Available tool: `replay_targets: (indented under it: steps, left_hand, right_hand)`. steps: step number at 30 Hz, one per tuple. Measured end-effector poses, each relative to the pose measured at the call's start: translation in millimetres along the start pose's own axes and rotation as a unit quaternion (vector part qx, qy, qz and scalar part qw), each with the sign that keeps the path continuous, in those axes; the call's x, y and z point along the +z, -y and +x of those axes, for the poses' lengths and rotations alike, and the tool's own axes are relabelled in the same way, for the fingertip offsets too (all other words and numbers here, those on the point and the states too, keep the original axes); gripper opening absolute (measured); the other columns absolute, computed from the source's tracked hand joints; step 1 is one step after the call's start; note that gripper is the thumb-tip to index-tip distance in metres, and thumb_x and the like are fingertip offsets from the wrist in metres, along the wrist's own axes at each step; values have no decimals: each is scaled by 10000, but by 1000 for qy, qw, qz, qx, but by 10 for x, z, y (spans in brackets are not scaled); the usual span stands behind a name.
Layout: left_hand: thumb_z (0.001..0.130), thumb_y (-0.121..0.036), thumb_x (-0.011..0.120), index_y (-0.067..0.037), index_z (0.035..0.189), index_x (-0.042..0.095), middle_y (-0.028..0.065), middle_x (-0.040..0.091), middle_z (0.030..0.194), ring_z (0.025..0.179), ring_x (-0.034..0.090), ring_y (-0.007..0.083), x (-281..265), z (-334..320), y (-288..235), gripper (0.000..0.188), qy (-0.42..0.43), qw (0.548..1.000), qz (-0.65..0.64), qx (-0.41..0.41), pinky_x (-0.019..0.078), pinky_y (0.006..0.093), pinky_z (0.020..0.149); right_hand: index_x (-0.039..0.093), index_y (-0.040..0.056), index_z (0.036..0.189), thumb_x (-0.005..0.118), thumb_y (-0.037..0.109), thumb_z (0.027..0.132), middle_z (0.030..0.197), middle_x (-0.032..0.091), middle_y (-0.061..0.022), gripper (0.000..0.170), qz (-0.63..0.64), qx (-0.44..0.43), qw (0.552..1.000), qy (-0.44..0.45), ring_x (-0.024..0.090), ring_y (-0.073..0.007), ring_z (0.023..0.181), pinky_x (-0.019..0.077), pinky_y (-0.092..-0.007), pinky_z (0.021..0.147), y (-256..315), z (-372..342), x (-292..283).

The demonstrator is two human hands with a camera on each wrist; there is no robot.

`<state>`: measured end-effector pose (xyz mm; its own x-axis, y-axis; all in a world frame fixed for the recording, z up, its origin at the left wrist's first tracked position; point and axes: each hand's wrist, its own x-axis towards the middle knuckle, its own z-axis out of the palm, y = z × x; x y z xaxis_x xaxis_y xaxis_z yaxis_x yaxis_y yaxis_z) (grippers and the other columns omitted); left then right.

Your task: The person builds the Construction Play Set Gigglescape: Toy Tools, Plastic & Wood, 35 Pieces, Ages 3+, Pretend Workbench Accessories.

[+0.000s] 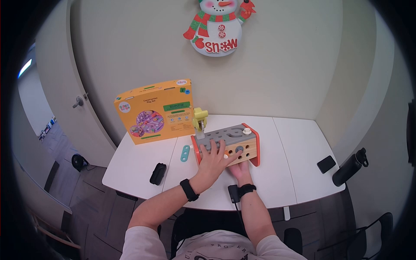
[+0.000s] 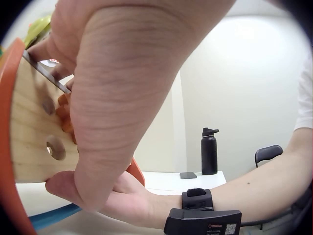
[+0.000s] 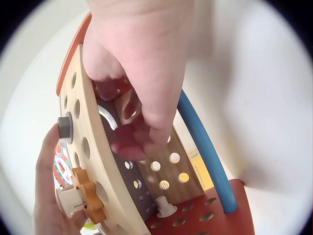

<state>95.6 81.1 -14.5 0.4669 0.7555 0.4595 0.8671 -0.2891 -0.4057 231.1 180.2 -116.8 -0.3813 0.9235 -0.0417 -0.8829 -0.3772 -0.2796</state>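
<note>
A toy workbench (image 1: 228, 134) with a grey perforated top, wooden front and orange-red ends stands on the table, its base partly lifted. My left hand (image 1: 212, 164) spreads over its top and front, one digit touching the grey bolt head (image 3: 64, 127) on the front panel. Beside that bolt, an orange gear (image 3: 89, 196) is mounted with a cream bolt (image 3: 68, 200). My right hand (image 3: 142, 73) reaches in from underneath, behind the front panel, fingers loosely bent with nothing visible between them. Inside, a white screw (image 3: 165, 208) pokes through, near a blue bar (image 3: 208, 147).
A yellow construction set box (image 1: 156, 112) stands behind on the left. A yellow-green toy piece (image 1: 199, 117) rises at the workbench's left end. A teal perforated strip (image 1: 185, 154) and a black case (image 1: 158, 173) lie left; a phone (image 1: 326, 164) and black bottle (image 1: 351, 167) are right.
</note>
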Motion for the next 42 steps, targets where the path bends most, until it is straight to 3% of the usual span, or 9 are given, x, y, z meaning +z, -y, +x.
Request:
replay_targets:
  steps: [3, 10, 24, 27, 30, 33, 36, 42]
  left_hand:
    - [962, -169, 638, -477, 1611, 319, 259, 478, 1444, 1257, 535, 482, -32, 4, -2, 786, 16, 1000, 26, 1, 431, 714, 914]
    - [961, -165, 634, -477, 1606, 329, 257, 480, 1440, 1254, 535, 485, -15, -12, -17, 779, 8, 1000, 20, 0, 426, 718, 917]
    - [968, -160, 609, -481, 1599, 343, 250, 491, 1426, 1243, 538, 485, 0, -27, -33, 756, 0, 1000, 26, -2, 419, 727, 926]
    - [922, -82, 669, -488, 1627, 281, 301, 470, 1457, 1281, 535, 511, 21, -31, -46, 902, -2, 1000, 8, -3, 438, 687, 916]
    - [920, -82, 671, -487, 1626, 285, 299, 472, 1454, 1276, 538, 511, 33, -33, -40, 900, -5, 1000, 8, -3, 439, 687, 912]
    - [974, -163, 601, -480, 1598, 350, 253, 489, 1429, 1249, 536, 487, 24, -36, -52, 744, -3, 1000, 27, -4, 419, 727, 921]
    - [921, -81, 667, -485, 1627, 283, 297, 475, 1450, 1274, 540, 509, 11, -35, -50, 899, 1, 1000, 13, -3, 440, 682, 908]
    - [925, -83, 657, -489, 1629, 273, 290, 482, 1446, 1271, 542, 500, 8, -41, -52, 899, -2, 1000, 16, -3, 436, 682, 911]
  right_hand:
    - [403, 113, 1568, 411, 419, 1118, 1588, 455, -152, 544, 29, 8, 999, 21, 446, -345, 1456, 355, -544, 1240, 23, -26, 17]
    - [383, 124, 1587, 366, 512, 1107, 1610, 429, -147, 617, 48, -5, 998, 43, 419, -364, 1474, 335, -567, 1244, 4, 28, -72]
    - [395, 127, 1577, 381, 514, 1102, 1604, 435, -140, 613, 43, -6, 998, 34, 427, -355, 1466, 337, -560, 1241, 3, -61, 35]
    - [392, 122, 1578, 382, 511, 1102, 1605, 432, -141, 614, 56, -5, 998, 36, 426, -355, 1467, 337, -559, 1242, -1, -53, 14]
    - [387, 117, 1580, 380, 508, 1103, 1606, 431, -144, 617, 42, -7, 999, 33, 422, -357, 1470, 333, -558, 1244, -11, -44, 16]
    - [384, 115, 1581, 378, 504, 1104, 1604, 434, -146, 616, 36, -8, 999, 33, 422, -358, 1471, 331, -557, 1246, -3, -69, 35]
    - [387, 115, 1579, 377, 499, 1105, 1600, 439, -147, 611, 53, -7, 998, 35, 426, -358, 1467, 334, -554, 1245, -5, -55, -4]
    - [396, 113, 1573, 379, 497, 1104, 1598, 443, -142, 606, 58, -7, 998, 27, 430, -355, 1465, 333, -547, 1247, -20, -59, 17]
